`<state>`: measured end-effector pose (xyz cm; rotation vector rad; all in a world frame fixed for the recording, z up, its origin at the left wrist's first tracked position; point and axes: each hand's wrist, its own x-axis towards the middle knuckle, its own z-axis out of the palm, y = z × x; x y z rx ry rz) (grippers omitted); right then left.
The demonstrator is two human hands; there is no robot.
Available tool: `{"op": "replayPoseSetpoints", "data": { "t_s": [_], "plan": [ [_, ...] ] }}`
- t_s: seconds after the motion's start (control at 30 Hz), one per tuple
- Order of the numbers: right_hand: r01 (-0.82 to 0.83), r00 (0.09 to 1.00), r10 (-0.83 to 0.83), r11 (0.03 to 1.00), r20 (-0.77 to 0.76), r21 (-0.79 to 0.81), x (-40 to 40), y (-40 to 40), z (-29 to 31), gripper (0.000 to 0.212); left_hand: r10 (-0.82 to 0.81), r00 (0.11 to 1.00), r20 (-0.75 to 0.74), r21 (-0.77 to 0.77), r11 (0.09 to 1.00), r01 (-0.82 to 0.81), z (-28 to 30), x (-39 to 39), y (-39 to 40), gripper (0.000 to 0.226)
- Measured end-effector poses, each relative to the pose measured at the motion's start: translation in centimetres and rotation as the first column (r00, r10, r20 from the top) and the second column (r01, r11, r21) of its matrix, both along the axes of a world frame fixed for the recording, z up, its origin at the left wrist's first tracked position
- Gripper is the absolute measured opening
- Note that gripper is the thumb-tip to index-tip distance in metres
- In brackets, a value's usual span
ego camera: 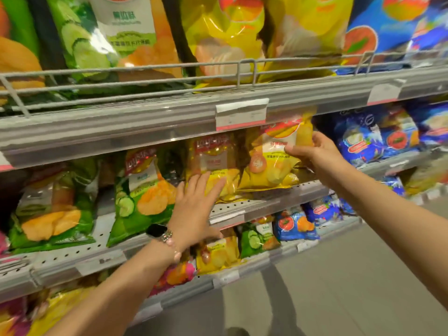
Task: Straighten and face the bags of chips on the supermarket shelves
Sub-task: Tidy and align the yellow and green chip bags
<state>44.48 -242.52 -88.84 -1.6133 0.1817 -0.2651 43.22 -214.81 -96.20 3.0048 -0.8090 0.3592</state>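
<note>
Right hand [315, 154]: pinches the upper corner of a yellow chip bag [271, 161].
Left hand [196, 207]: flat, fingers straight, pressing the neighbouring yellow bag [213, 163].
Handling: probably light, air-puffed, crinkly and slippery, contents fragile; hold by the seams.

White price tags [241, 114] clipped on rail; grey floor [339, 275] below

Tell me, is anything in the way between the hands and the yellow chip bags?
Nothing visible is. The left hand lies flat against the left yellow bag, and the right hand already pinches the right yellow bag by its edge.
</note>
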Motion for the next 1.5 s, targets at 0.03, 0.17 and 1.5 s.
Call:
{"op": "replayPoseSetpoints", "data": {
  "t_s": [0.03, 0.17, 1.5],
  "plan": [
    [-0.001, 1.000, 0.001, 1.000, -0.002, -0.010, 0.6, -0.7, -0.2, 0.047, 0.051, 0.998, 0.038, 0.062, 0.997, -0.053, -0.4, 0.3, -0.6, 0.125],
    [-0.113, 0.993, 0.111, 0.993, -0.047, -0.033, 3.3, -2.0, -1.3, 0.046, 0.151, 0.976, 0.156, 0.145, 0.974, -0.174, -1.8, 0.8, -1.5, 0.124],
    [0.207, 0.758, 0.106, 0.896, 0.643, -0.392, 1.8, 0.7, -11.6, 0.041, 0.084, 0.959, 0.269, 0.087, 0.990, -0.111, -3.8, -3.6, -3.7, 0.091]
  ]
}}
